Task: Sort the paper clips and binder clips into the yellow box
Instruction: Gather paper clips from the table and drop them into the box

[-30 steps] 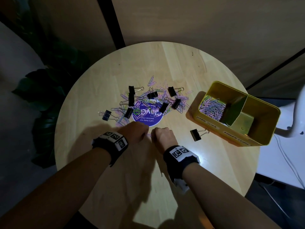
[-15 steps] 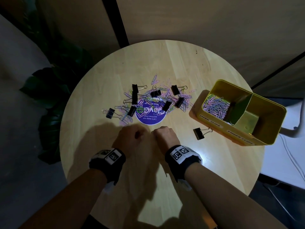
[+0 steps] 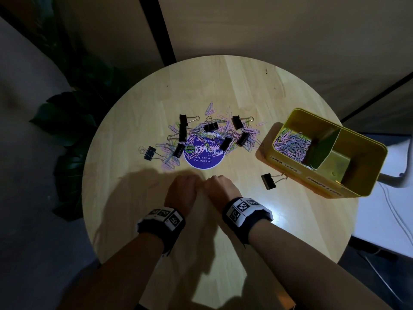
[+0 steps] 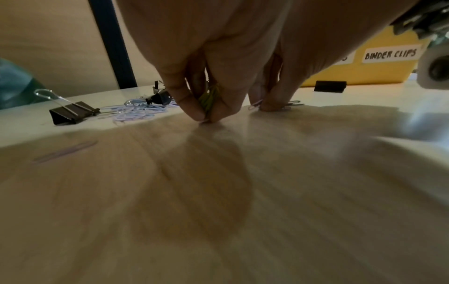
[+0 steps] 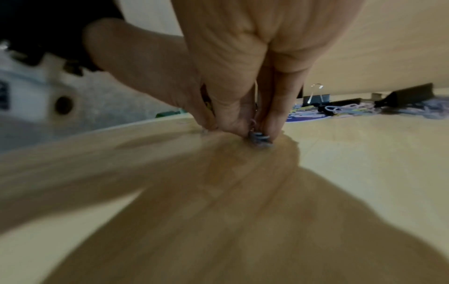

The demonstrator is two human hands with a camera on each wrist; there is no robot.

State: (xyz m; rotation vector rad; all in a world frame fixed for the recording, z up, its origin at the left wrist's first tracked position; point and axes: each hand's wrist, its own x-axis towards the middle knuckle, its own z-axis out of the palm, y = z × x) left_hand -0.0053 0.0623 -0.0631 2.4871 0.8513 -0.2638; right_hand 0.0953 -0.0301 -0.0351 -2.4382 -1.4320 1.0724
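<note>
Pastel paper clips (image 3: 225,133) and several black binder clips (image 3: 182,132) lie heaped around a purple round sticker mid-table. The yellow box (image 3: 357,175) stands at the right, its left compartment holding paper clips (image 3: 290,145). Both hands are side by side just near of the pile, fingertips down on the wood. My left hand (image 4: 206,118) pinches a few yellow-green paper clips (image 4: 209,100). My right hand (image 5: 257,132) pinches a small bunch of bluish paper clips (image 5: 260,138) against the table. One binder clip (image 3: 270,181) lies alone beside the box front.
The round wooden table (image 3: 223,253) has bare wood between my hands and its near edge. A stray paper clip (image 4: 65,151) lies left of my left hand. A dark leafy plant (image 3: 64,130) is off the table's left, and a white surface (image 3: 384,220) at the right.
Both hands have slid back toward me from the pile's near edge, dragging small bunches of paper clips along the wood. The pile, the box and the lone binder clip stayed put.
</note>
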